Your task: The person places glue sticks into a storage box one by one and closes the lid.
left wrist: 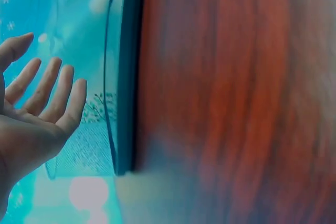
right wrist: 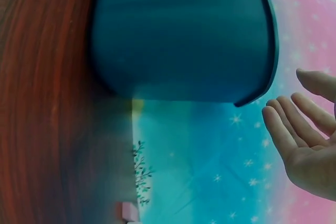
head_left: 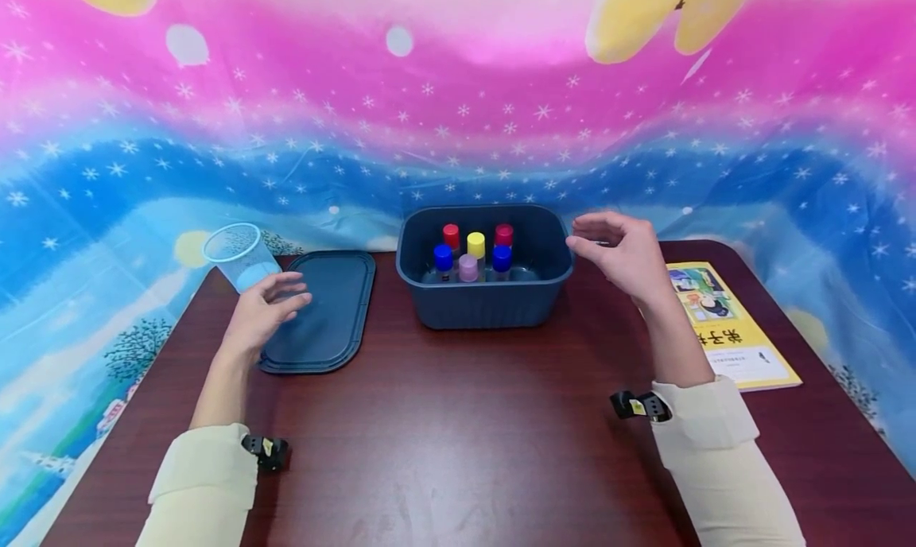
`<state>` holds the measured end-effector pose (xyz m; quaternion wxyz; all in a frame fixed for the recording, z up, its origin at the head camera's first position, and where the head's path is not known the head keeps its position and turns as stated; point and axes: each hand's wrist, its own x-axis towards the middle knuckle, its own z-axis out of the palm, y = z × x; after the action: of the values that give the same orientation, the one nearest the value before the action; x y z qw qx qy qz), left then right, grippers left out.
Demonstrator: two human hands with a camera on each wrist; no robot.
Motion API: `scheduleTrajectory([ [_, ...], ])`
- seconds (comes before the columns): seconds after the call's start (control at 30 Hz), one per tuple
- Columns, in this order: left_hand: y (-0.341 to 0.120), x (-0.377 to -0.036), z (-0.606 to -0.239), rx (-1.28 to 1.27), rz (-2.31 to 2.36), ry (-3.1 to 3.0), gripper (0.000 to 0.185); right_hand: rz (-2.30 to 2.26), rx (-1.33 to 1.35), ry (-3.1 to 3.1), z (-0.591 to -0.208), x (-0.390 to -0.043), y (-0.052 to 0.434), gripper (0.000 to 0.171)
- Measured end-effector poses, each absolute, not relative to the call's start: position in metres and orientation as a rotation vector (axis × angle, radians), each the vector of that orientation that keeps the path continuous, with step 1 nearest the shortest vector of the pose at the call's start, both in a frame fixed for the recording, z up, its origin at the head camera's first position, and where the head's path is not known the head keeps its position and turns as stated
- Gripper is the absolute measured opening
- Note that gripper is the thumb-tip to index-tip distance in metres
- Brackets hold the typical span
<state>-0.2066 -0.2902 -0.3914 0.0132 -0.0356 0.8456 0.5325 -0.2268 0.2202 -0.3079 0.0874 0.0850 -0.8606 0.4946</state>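
My left hand [head_left: 266, 308] hovers open over the left edge of a flat dark blue lid [head_left: 325, 312], fingers straight and holding nothing. A clear plastic cup [head_left: 238, 255] stands tilted just behind that hand; I cannot tell if they touch. In the left wrist view the left hand [left wrist: 39, 119] shows its palm beside the lid's edge [left wrist: 126, 77]. My right hand [head_left: 619, 253] is raised beside the right rim of a dark blue bin [head_left: 487, 304], fingers loosely bent and empty. The right wrist view shows the same hand [right wrist: 307, 140] relaxed next to the bin [right wrist: 184, 35]. Several small bottles stand in the bin, capped red [head_left: 451, 235], yellow [head_left: 475, 243] and blue [head_left: 443, 256].
The dark red-brown table [head_left: 458, 436] carries a yellow booklet [head_left: 733, 332] at the right, behind my right forearm. A bright pink and blue starred cloth [head_left: 458, 118] hangs behind and around the table. Both sleeves are cream, with a small camera at each wrist.
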Motion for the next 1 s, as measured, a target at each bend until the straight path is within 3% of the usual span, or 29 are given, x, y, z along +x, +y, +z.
scheduleTrajectory([
  [0.43, -0.309, -0.208, -0.398, -0.32, 1.516, 2.747, 0.078, 1.745, 0.22, -2.634, -0.322, -0.238, 0.229, 0.056],
  [1.0, -0.344, -0.21, -0.411, -0.272, 1.307, 2.725, 0.058, 1.898, 0.188, -2.677, -0.321, -0.236, 0.227, 0.06],
])
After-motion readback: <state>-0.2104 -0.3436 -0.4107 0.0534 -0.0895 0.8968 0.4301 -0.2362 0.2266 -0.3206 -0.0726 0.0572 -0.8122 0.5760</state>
